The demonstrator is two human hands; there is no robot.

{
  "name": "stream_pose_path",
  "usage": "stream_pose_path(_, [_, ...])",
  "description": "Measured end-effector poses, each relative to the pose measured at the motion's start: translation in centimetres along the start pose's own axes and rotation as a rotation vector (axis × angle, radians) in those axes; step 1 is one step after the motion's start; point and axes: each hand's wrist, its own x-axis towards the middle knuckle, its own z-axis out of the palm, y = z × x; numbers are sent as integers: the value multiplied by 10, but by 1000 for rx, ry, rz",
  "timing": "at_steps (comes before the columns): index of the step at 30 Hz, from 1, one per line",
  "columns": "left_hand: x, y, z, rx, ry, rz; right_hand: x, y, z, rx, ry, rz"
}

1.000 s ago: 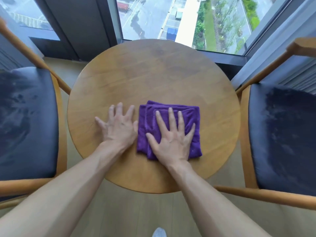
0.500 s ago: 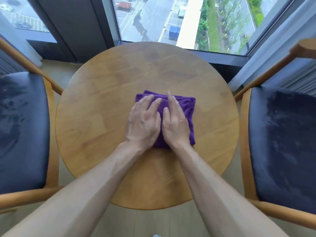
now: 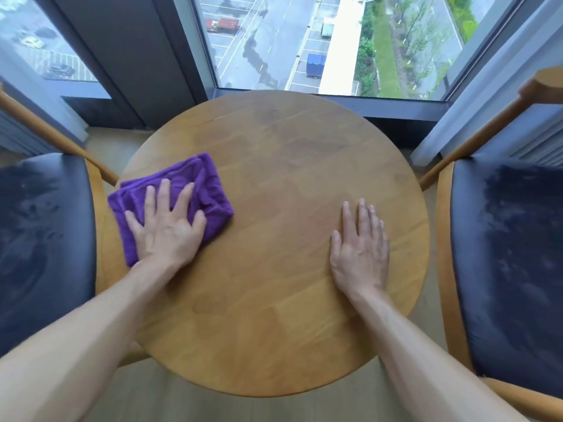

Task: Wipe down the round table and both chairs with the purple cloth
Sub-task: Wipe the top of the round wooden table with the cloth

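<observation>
The folded purple cloth [image 3: 210, 190] lies at the left edge of the round wooden table [image 3: 274, 166]. My left hand [image 3: 166, 226] presses flat on the cloth with fingers spread. My right hand [image 3: 361, 251] rests flat on the bare tabletop near the right side, fingers straight and together. A wooden chair with a dark blue seat [image 3: 39, 239] stands to the left of the table. A matching chair [image 3: 511, 263] stands to the right. Both seats show dull smudges.
Behind the table a floor-to-ceiling window [image 3: 304, 41] looks down on a car park and a street. A dark window frame post [image 3: 128, 56] stands at the back left. Pale wooden floor [image 3: 170, 400] shows in front of the table.
The cloth has gone from the table's middle to its left edge, now under my left hand alone. My right hand has left the cloth and moved right onto bare wood.
</observation>
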Motion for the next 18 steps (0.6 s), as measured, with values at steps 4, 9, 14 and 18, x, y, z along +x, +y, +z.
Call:
stream_pose_path(4, [15, 69, 8, -71, 20, -141, 3, -4, -2, -36, -10, 31])
stream_pose_path(9, [8, 157, 26, 38, -6, 309, 14, -32, -4, -61, 5, 180])
stream_pose_path(14, [41, 100, 13, 76, -11, 728, 39, -50, -2, -55, -6, 157])
stream_pose_path(18, [105, 14, -10, 90, 35, 577, 55, -67, 4, -34, 8, 157])
